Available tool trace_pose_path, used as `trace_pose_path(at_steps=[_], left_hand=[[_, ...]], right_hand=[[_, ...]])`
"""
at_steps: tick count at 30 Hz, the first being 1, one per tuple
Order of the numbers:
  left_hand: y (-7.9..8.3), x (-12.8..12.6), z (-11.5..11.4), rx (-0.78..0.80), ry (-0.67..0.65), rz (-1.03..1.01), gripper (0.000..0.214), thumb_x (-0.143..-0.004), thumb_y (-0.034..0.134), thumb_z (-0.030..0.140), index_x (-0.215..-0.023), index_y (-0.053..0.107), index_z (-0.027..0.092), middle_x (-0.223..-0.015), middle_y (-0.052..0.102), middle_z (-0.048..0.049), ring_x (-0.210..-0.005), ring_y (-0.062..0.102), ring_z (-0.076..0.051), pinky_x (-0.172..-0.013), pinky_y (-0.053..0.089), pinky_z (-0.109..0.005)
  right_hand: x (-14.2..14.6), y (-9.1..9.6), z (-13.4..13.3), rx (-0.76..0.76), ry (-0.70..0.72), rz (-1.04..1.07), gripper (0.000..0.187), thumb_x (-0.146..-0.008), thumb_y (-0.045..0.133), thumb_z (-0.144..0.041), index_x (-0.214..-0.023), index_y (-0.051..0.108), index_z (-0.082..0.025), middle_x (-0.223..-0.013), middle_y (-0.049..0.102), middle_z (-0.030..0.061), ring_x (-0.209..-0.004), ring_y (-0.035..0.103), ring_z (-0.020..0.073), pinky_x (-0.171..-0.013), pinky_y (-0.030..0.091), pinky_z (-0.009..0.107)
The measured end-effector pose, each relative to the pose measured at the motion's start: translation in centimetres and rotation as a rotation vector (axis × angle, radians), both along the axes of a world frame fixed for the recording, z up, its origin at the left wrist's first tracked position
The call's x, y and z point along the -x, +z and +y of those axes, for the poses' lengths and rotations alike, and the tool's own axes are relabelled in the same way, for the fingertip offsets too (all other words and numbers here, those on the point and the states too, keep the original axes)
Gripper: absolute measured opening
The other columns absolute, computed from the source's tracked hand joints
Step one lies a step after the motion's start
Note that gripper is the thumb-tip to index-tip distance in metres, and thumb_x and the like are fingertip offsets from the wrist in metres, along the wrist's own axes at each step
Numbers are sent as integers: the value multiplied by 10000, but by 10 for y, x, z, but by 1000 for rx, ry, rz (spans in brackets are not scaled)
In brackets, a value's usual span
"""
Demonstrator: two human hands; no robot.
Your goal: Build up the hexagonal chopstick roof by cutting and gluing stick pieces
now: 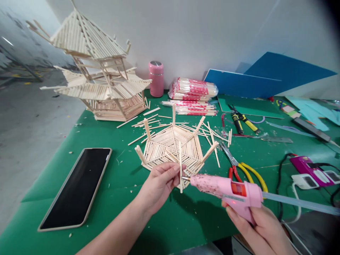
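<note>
My left hand [159, 184] pinches a thin wooden stick [181, 166] and holds it upright at the near edge of a hexagonal stick base [172, 147] on the green mat. My right hand [255, 221] grips a pink hot glue gun [225, 191]. The gun's nozzle points left and touches the stick near its lower end. A clear glue stick juts out of the gun's back to the right.
A tall stick pagoda model [98, 71] stands at the back left. A dark phone [77, 186] lies at the left. Loose sticks, packed chopsticks [192, 90], a pink bottle [156, 78], scissors [239, 164], pliers, blue sheets and a power strip [313, 173] crowd the right side.
</note>
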State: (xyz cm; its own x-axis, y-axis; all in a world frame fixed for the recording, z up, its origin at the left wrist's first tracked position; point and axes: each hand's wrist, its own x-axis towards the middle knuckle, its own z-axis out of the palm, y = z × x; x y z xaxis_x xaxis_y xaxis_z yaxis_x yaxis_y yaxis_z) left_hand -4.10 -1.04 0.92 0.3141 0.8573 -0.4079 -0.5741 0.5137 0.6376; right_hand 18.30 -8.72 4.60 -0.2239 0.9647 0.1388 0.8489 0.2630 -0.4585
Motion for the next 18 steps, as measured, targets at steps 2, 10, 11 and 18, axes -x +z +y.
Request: trace_pose_path(at_steps=[2, 10, 11, 18], left_hand=[[1, 0, 0, 8, 1, -1, 126, -681, 662, 206, -737, 688, 96, -588, 575, -18, -517, 444, -48, -505, 350, -153], [4, 1, 0, 28, 5, 6, 112, -667, 672, 197, -724, 695, 103, -573, 581, -21, -508, 439, -52, -490, 341, -156], [4, 1, 0, 26, 5, 4, 109, -670, 670, 192, -727, 695, 103, -570, 579, -20, -506, 436, -50, -486, 338, -152], [3, 1, 0, 11, 3, -13, 109, -689, 655, 183, -748, 695, 101, -591, 591, -25, -508, 436, -42, -483, 337, -136]], right_hand=[[0, 0, -1, 2, -4, 10, 262, -786, 511, -334, -975, 616, -186, -825, 702, 68, -721, 676, 179, -677, 540, 197], [1, 3, -2, 13, -5, 55, 210, -774, 518, -317, -870, 639, -175, -771, 702, 71, -711, 673, 184, -669, 543, 191], [2, 4, -2, 12, -12, 60, 206, -774, 517, -321, -856, 639, -177, -756, 700, 70, -703, 672, 184, -674, 543, 196], [10, 5, -9, 54, -191, 113, 275, -752, 521, -422, -833, 656, -197, -792, 682, 71, -748, 655, 200, -744, 527, 243]])
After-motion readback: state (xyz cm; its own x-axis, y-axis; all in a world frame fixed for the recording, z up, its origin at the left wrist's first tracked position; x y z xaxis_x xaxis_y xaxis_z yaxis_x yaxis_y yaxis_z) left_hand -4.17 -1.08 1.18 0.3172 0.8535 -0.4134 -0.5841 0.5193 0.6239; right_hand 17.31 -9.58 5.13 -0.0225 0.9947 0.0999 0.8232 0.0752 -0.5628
